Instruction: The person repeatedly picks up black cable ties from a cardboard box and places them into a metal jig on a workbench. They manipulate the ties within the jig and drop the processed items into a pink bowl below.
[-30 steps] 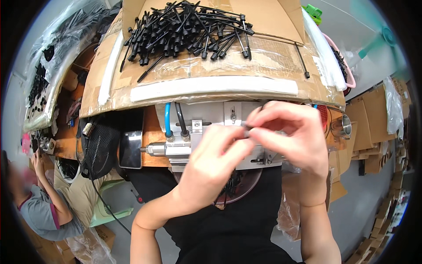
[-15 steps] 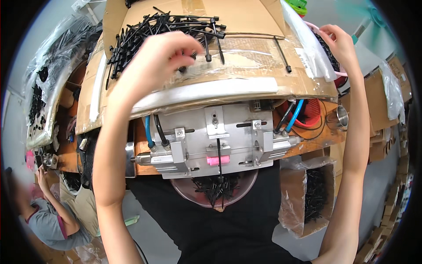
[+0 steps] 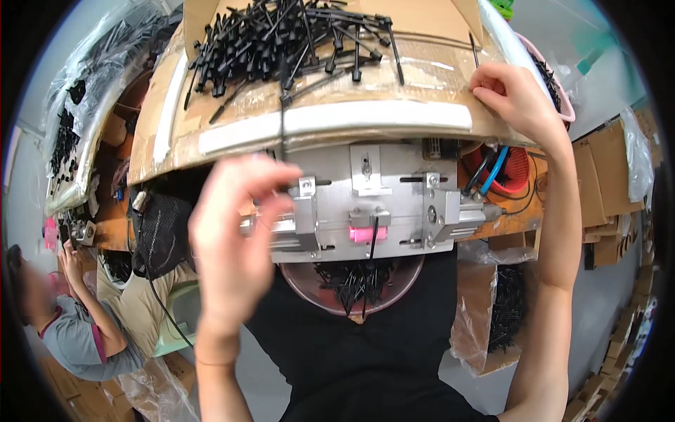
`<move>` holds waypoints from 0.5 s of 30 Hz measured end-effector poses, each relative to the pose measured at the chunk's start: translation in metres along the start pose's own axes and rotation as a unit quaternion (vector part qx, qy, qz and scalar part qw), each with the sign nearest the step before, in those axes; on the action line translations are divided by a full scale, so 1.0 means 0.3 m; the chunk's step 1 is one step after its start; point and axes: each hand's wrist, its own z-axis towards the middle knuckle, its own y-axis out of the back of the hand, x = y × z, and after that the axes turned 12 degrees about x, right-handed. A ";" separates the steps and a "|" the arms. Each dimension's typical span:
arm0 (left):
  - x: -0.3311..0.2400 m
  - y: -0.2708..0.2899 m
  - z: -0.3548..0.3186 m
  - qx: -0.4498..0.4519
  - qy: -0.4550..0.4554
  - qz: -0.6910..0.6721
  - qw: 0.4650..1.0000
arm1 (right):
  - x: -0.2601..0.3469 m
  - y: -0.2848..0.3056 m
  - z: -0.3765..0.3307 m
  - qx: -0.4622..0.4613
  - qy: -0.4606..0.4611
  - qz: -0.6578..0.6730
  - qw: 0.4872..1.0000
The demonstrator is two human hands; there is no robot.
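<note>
My left hand, smeared by motion, hovers in front of the left side of a metal clamping fixture. An upright thin black rod with a thick collar rises from its fingertips. On the cardboard at the right, the bent fingers of my right hand close over the lower end of another black rod, hiding that end. A pink block sits at the fixture's front middle. Past it runs a dark rod, its lower part above a reddish bowl containing several black rods.
Black rods lie heaped on the cardboard. Blue tubing and a red basket are right of the fixture. A plastic-lined carton holds black parts. At far left, another person sits beside a cluttered bench.
My left hand has come down from the heap toward the fixture with a black rod. My right hand has moved left from the pink-rimmed container onto the cardboard. The view has shifted.
</note>
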 end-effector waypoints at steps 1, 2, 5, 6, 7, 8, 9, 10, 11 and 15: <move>-0.016 -0.052 -0.065 0.035 0.002 0.068 0.997 | -0.017 -0.006 -0.017 -0.014 0.021 0.017 1.000; -0.047 -0.101 -0.139 0.062 0.025 0.097 0.993 | -0.005 -0.014 -0.022 -0.041 0.036 0.101 0.993; -0.060 -0.252 -0.251 0.137 0.009 0.137 0.981 | 0.039 0.013 -0.068 -0.102 0.085 0.327 0.936; -0.050 -0.292 -0.266 0.147 0.005 0.181 0.972 | 0.028 0.006 -0.093 -0.103 0.063 0.407 0.905; -0.037 -0.326 -0.273 0.155 -0.002 0.228 0.961 | 0.048 -0.008 -0.111 -0.128 0.062 0.400 0.905; -0.023 -0.350 -0.270 0.155 -0.007 0.242 0.958 | 0.082 -0.026 -0.135 -0.153 0.063 0.393 0.905; -0.024 -0.363 -0.271 0.163 0.001 0.251 0.954 | 0.111 -0.040 -0.163 -0.179 0.061 0.383 0.904; -0.028 -0.374 -0.266 0.171 0.005 0.258 0.951 | 0.130 -0.038 -0.196 -0.187 0.062 0.402 0.894; -0.033 -0.381 -0.264 0.180 0.010 0.265 0.947 | 0.163 -0.043 -0.220 -0.199 0.084 0.400 0.891; -0.032 -0.384 -0.263 0.173 0.011 0.281 0.944 | 0.245 -0.096 -0.274 -0.222 0.136 0.382 0.886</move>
